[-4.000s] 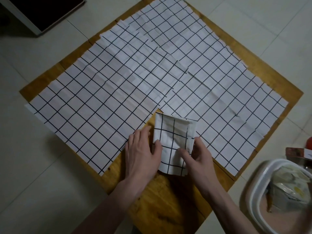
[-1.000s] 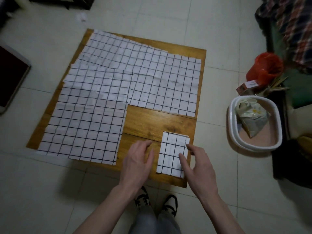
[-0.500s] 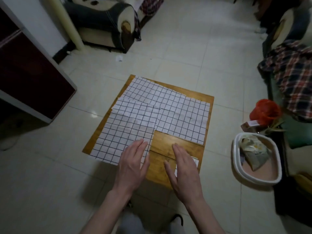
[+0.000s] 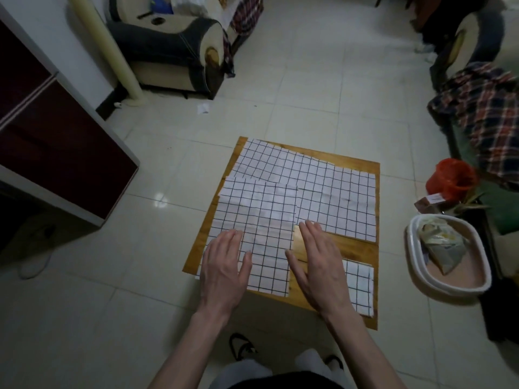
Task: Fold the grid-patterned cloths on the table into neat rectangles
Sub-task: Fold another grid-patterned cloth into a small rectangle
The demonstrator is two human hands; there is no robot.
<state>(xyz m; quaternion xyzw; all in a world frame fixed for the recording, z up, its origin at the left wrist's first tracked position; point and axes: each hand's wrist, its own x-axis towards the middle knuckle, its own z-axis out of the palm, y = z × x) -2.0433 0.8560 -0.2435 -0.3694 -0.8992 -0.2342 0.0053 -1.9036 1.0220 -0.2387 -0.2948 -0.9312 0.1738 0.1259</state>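
A low wooden table [image 4: 354, 245] carries white cloths with a black grid. One flat cloth [image 4: 261, 217] covers the left half, another [image 4: 337, 192] lies across the far and right side. A small folded rectangle [image 4: 359, 284] sits at the near right corner. My left hand [image 4: 223, 272] is stretched out with straight fingers over the near edge of the left cloth. My right hand [image 4: 318, 263] reaches flat over the bare wood beside the folded piece, partly hiding it. Neither hand holds anything.
A white basin [image 4: 415, 265] with a crumpled bag stands on the floor right of the table, with a red bag [image 4: 452, 181] behind it. A dark cabinet [image 4: 56, 153] stands at left, an armchair [image 4: 174, 46] farther back, a plaid cloth [image 4: 483, 116] at right.
The folded rectangle now lies let go at the near right corner. Both hands moved left and forward toward the left flat cloth. The view pulled back and up.
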